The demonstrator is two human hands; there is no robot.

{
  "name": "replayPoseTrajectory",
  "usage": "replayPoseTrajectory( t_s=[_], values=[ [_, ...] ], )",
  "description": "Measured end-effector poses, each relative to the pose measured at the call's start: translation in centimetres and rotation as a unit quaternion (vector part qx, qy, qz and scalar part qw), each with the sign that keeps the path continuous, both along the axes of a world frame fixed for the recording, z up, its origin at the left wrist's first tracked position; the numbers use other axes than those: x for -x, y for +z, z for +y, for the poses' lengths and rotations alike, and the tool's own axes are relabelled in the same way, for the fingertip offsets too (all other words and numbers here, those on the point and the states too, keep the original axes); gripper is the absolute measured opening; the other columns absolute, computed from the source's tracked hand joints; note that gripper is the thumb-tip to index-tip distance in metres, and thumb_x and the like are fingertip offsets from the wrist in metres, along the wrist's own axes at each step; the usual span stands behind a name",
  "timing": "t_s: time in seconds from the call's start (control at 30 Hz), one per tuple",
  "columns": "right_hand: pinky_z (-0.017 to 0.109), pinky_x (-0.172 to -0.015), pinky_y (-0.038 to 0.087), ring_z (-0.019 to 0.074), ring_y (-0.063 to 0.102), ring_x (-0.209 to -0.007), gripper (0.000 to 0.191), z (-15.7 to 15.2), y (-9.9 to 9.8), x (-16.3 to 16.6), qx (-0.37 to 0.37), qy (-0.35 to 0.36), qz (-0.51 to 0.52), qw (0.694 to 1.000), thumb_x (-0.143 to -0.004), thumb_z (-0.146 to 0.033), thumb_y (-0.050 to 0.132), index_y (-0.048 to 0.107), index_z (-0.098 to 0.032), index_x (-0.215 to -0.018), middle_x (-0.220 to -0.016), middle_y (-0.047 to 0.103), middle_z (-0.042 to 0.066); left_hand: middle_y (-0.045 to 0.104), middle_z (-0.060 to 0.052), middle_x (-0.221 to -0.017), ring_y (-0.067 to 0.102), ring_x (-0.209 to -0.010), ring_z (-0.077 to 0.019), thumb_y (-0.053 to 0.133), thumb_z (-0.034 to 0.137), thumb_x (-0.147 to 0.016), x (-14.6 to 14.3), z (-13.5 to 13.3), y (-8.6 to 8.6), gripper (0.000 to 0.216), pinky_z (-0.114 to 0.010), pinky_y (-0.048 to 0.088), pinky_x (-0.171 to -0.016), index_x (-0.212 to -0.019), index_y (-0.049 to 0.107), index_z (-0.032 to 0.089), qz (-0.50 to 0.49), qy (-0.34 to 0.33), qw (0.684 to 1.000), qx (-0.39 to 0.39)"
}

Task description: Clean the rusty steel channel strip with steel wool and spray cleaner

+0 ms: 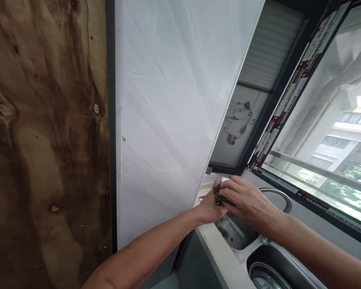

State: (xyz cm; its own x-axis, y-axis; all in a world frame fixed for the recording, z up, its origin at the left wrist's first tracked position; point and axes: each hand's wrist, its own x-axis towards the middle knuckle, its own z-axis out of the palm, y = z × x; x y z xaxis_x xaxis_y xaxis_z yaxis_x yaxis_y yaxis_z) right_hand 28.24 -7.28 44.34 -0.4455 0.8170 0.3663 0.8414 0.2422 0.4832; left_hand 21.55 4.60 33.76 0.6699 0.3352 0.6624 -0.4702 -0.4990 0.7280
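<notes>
Over the far basin of the steel double sink (237, 230), my two hands meet. Between them is a dark, rough clump (220, 196) that looks like a scouring pad, with a small white piece (225, 179) at its upper edge. My right hand (245, 198) is closed over the clump from the right, fingers curled. From the left, my left hand (209, 208) is closed round its other side; most of its fingers are hidden. I cannot make out whether the white piece belongs to the clump.
A curved metal faucet (284, 198) rises behind my right wrist. Round metal cookware (266, 277) sits in the near basin. A pale counter edge (219, 257) borders the sink. White tiled wall (171, 120), brown wooden board (48, 140) and a dark-framed window (327, 120) surround it.
</notes>
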Motion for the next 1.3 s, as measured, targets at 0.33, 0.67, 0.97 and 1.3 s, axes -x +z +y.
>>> replayPoseTrajectory(
  t_s=[0.33,0.67,0.97,1.3],
  values=[
    [0.034,-0.076,0.039,0.0202,0.05,-0.087,0.014,0.4,3.5,-0.7,-0.02,0.002,0.049,0.999,-0.096,-0.021,0.056,0.068,-0.019,-0.09,-0.096,0.063,0.008,0.055,0.0,-0.093,0.051,-0.078,-0.0126,0.059,0.015,-0.076,2.2,-0.2,-0.3,0.055,-0.027,0.049,-0.077,-0.129,0.046,0.02,0.061,0.003,0.997,0.043],
    [0.035,-0.081,0.044,0.0216,0.055,-0.09,0.012,2.6,2.0,-3.9,-0.076,-0.007,0.205,0.976,-0.093,-0.02,0.055,0.067,-0.019,-0.094,-0.098,0.064,0.009,0.056,-0.002,-0.104,0.053,-0.086,-0.0136,0.06,0.018,-0.078,3.7,0.3,-0.6,0.061,-0.029,0.049,-0.085,-0.136,0.041,0.022,0.061,-0.011,0.996,0.067],
    [0.041,-0.093,0.047,0.023,0.06,-0.101,0.02,3.4,-12.6,-7.8,-0.119,-0.054,0.517,0.846,-0.09,-0.024,0.051,0.065,-0.021,-0.104,-0.104,0.067,0.007,0.054,-0.006,-0.142,0.049,-0.131,-0.0172,0.063,0.036,-0.085,10.6,0.8,-5.6,0.063,-0.03,0.034,-0.114,-0.143,0.039,0.025,0.117,0.145,0.958,0.217],
    [0.041,-0.089,0.045,0.0243,0.055,-0.104,0.038,10.0,-25.5,0.3,0.067,0.038,0.507,0.858,-0.088,-0.014,0.057,0.063,-0.026,-0.123,-0.125,0.066,0.006,0.07,0.0,-0.126,0.061,-0.123,-0.0259,0.082,0.022,-0.069,12.7,1.2,-12.0,0.078,-0.044,0.049,-0.108,-0.139,0.051,0.038,0.027,0.314,0.768,0.557]
  ],
)
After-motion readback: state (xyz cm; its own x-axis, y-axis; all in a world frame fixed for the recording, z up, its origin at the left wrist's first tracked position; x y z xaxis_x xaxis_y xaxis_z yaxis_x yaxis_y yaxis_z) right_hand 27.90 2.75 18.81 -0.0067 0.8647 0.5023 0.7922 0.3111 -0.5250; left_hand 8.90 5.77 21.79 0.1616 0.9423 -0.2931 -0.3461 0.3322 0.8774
